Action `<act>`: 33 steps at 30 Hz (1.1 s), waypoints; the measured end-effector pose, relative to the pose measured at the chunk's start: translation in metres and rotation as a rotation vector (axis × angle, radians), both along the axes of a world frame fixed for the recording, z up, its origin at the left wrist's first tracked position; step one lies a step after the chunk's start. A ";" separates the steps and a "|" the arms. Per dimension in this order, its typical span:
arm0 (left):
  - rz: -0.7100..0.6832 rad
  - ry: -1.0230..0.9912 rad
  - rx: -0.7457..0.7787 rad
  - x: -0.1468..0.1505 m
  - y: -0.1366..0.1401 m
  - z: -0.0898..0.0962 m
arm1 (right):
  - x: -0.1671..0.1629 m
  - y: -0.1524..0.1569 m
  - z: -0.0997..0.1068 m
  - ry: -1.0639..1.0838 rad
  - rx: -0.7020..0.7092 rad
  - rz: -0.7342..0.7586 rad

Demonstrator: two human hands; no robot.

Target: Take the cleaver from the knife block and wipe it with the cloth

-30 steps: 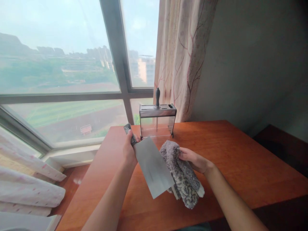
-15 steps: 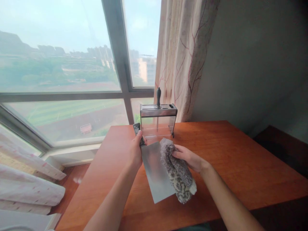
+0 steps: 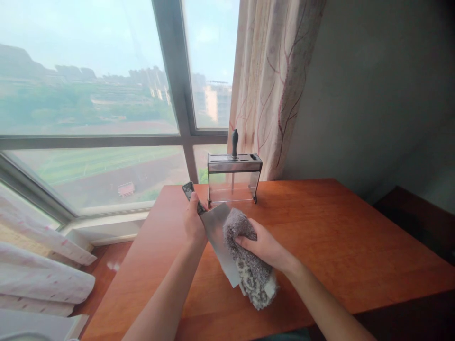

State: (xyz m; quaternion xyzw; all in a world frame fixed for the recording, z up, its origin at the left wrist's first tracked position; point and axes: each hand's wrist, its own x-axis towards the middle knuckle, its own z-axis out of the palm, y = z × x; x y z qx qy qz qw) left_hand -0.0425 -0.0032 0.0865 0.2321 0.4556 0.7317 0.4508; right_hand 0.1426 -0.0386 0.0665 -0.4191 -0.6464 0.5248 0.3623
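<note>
Reddish wood counter (image 3: 337, 237) under a window (image 3: 88, 94) and curtain (image 3: 273, 80); left hand (image 3: 194, 222) grip closed on cleaver (image 3: 216, 232); right hand (image 3: 263, 246) grip clutching cloth (image 3: 249, 270); knife rack (image 3: 232, 177) behind.

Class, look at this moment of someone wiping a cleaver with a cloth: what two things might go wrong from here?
1. The right hand presses the fluffy cloth straight onto the cleaver blade; if it slides off, the fingers may meet the edge.
2. The left hand holds the cleaver in the air above the wooden table; a loosened grip might drop it.
</note>
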 end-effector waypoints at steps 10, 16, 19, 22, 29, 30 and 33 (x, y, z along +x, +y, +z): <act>-0.197 -0.064 0.050 0.012 0.000 -0.010 | -0.002 0.010 0.018 0.043 0.017 0.088; -0.209 -0.058 0.045 0.013 -0.001 -0.016 | -0.016 0.022 0.019 0.045 0.077 0.011; -0.140 -0.036 0.033 0.008 0.000 -0.012 | -0.018 0.018 0.012 -0.009 0.089 -0.054; -0.085 -0.081 -0.012 0.002 0.001 -0.008 | -0.016 0.008 0.005 -0.057 0.068 -0.083; 0.005 -0.120 0.024 -0.010 0.007 -0.005 | 0.003 -0.015 0.009 -0.108 0.063 0.040; -0.009 -0.124 0.027 -0.011 0.008 -0.005 | 0.006 -0.016 0.012 -0.125 0.062 0.074; -0.067 -0.127 0.016 -0.009 0.008 -0.006 | 0.009 -0.013 0.024 -0.182 0.066 0.166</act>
